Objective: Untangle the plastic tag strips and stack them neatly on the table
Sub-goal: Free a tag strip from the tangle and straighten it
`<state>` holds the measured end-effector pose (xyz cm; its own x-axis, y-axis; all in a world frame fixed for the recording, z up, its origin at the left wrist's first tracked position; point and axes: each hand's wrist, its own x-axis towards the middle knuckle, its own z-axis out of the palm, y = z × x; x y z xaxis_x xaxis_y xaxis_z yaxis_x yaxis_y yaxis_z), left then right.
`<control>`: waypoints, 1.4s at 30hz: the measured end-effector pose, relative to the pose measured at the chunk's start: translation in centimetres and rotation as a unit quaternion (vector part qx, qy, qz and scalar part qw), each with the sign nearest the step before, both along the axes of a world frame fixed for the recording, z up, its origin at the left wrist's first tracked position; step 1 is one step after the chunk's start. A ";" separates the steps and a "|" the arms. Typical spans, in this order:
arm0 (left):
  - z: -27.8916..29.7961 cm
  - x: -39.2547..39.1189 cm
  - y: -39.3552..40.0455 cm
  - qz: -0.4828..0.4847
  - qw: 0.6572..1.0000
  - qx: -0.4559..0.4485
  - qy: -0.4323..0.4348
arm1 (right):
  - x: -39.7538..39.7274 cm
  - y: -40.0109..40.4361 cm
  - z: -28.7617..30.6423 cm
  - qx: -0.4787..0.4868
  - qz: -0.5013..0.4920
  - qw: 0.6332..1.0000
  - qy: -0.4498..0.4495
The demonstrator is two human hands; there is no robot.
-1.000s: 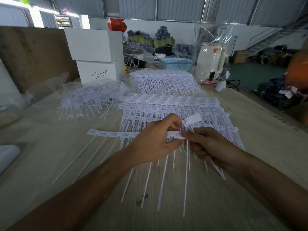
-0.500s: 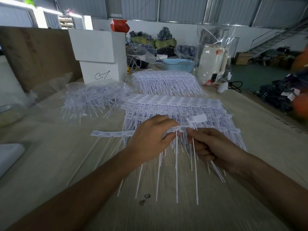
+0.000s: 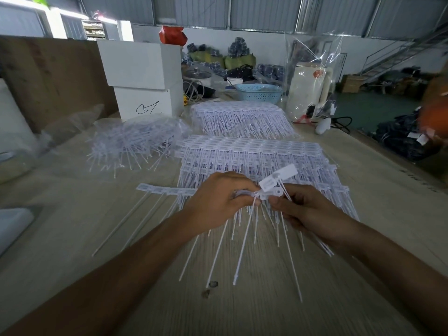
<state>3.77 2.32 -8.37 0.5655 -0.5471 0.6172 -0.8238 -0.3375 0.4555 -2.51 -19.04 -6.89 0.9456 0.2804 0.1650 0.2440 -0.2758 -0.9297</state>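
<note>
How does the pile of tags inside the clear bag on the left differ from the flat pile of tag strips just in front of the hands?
The bagged pile is a tangle, its thin tails pointing every way; the flat pile lies in ordered rows, tails all pointing toward the person. The bagged pile sits in clear plastic; the flat pile lies bare on the table. The bagged pile looks heaped; the flat pile is spread wide. Both hold white plastic tags.
</note>
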 end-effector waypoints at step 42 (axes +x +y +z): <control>-0.1 -0.2 -0.2 0.058 0.996 -0.013 -0.060 | 0.3 0.2 -0.1 0.099 0.020 0.986 0.135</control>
<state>3.56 2.10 -8.49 0.5452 -0.4659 0.6969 -0.8290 -0.4232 0.3657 -2.22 -18.86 -7.02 0.9514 0.3059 -0.0363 -0.0132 -0.0773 -0.9969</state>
